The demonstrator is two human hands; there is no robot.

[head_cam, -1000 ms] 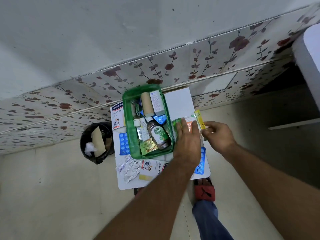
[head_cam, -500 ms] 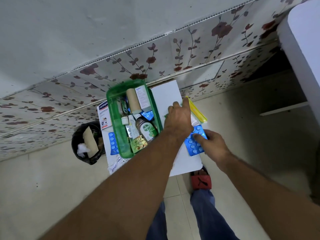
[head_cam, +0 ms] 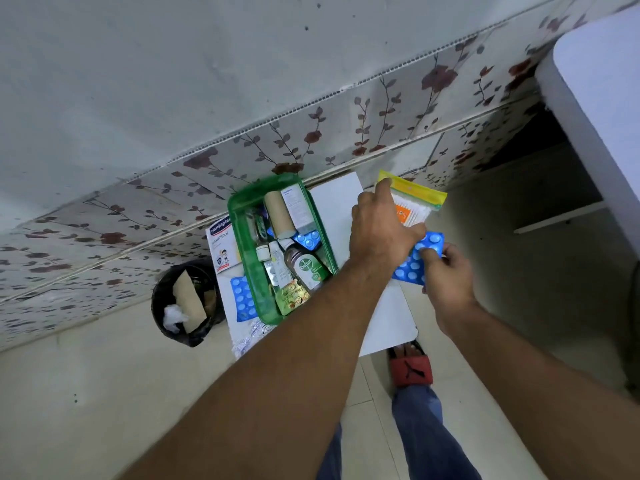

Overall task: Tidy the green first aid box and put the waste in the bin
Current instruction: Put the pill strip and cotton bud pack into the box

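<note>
The green first aid box (head_cam: 251, 271) stands on a small white table (head_cam: 337, 206), packed with a Dettol bottle (head_cam: 304, 270), a tan roll (head_cam: 278, 214), a white carton and blister strips. My left hand (head_cam: 379, 230) grips a clear cotton-bud packet with a yellow top (head_cam: 419, 195), lifted above the table's far right corner. My right hand (head_cam: 446, 275) pinches a blue blister strip (head_cam: 420, 252) just right of the table. The black bin (head_cam: 188, 299) sits on the floor left of the table, holding cardboard and white wadding.
A Hansaplast carton (head_cam: 221, 244) and another blue blister strip (head_cam: 240, 297) lie left of the box, silver foil strips (head_cam: 251, 336) at the table's front. A floral-tiled wall runs behind. A white counter (head_cam: 602, 109) stands at right. My foot in a red sandal (head_cam: 410, 367) is below the table.
My left hand has raised the cotton-bud packet off the table toward the far right. My right hand has picked up the blue blister strip and lifted it to the right.
</note>
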